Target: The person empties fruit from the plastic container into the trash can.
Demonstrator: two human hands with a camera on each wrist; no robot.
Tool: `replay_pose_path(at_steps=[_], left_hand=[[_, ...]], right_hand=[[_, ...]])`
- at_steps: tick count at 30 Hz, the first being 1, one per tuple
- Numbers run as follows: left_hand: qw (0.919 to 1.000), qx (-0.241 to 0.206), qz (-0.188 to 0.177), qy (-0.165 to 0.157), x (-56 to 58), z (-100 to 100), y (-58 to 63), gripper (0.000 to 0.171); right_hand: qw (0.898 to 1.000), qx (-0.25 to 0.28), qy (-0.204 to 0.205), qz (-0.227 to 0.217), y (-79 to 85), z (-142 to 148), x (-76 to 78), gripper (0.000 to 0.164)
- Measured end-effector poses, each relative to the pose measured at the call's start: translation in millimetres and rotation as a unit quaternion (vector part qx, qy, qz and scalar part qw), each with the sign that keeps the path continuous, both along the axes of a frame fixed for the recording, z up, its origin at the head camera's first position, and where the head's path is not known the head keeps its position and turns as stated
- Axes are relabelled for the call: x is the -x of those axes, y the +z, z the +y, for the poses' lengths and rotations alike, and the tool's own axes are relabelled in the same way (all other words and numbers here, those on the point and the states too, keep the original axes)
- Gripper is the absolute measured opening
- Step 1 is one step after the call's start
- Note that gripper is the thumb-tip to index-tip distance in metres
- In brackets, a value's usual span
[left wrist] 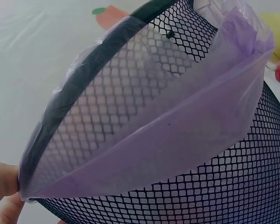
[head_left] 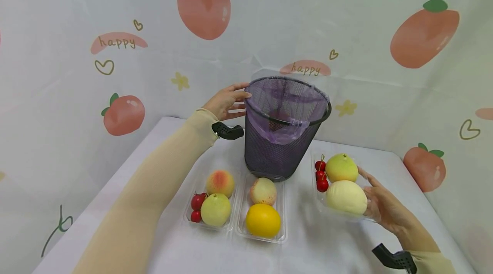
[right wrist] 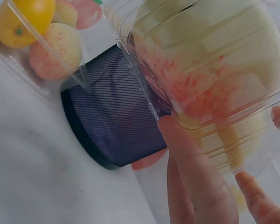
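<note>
My left hand [head_left: 228, 102] is at the left rim of a dark mesh wastebasket [head_left: 274, 158], which leans to the right. Its fingers are extended, fingertips right at the rim; fingers [left wrist: 3, 183] show beside it in the left wrist view. A thin purple bag [left wrist: 177, 135] lines the basket and folds over the rim. At the right, my right hand [head_left: 387, 205] grips a clear plastic tray [head_left: 320, 205] by its side, above the table. In that tray are red cherries [head_left: 322, 185], a yellow-green round fruit [head_left: 342, 168] and a large pale fruit [head_left: 346, 197].
In front of the wastebasket, two clear trays stand side by side. The left one holds a peach [head_left: 221, 183], a greenish round fruit [head_left: 215, 209] and small red fruits [head_left: 198, 201]; the right one a speckled peach [head_left: 263, 191] and an orange [head_left: 263, 221]. Behind hangs a fruit-printed cloth [head_left: 246, 17].
</note>
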State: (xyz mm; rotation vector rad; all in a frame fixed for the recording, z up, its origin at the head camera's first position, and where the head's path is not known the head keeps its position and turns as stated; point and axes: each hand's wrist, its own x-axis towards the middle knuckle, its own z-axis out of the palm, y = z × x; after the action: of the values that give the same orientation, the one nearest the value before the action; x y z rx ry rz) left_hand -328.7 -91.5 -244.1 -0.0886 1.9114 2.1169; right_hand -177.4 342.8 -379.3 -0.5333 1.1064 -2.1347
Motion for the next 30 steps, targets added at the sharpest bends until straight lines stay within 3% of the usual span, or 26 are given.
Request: replay_pose_path(at_steps=[8,18,23,30], left_hand=[[1.0,0.003,0.001,-0.001,0.7,-0.1,0.6,0.049],[1.0,0.009,0.002,0.0,0.0,-0.3,-0.5,0.049],[1.0,0.007,0.004,-0.001,-0.8,-0.5,-1.4,0.048],[1.0,0.003,0.002,-0.005,1.4,-1.0,-1.2,0.049]], right_hand=[[1.0,0.012,0.015,-0.012,10.6,4.4,3.1,0.06],[1.0,0.002,0.006,0.01,19.6,9.0,8.0,0.057],[1.0,-0.002,0.019,0.019,25.3,12.6,10.1,0.056],[0.999,0.016,0.01,0.033,38.4,15.0,10.5,0.054]])
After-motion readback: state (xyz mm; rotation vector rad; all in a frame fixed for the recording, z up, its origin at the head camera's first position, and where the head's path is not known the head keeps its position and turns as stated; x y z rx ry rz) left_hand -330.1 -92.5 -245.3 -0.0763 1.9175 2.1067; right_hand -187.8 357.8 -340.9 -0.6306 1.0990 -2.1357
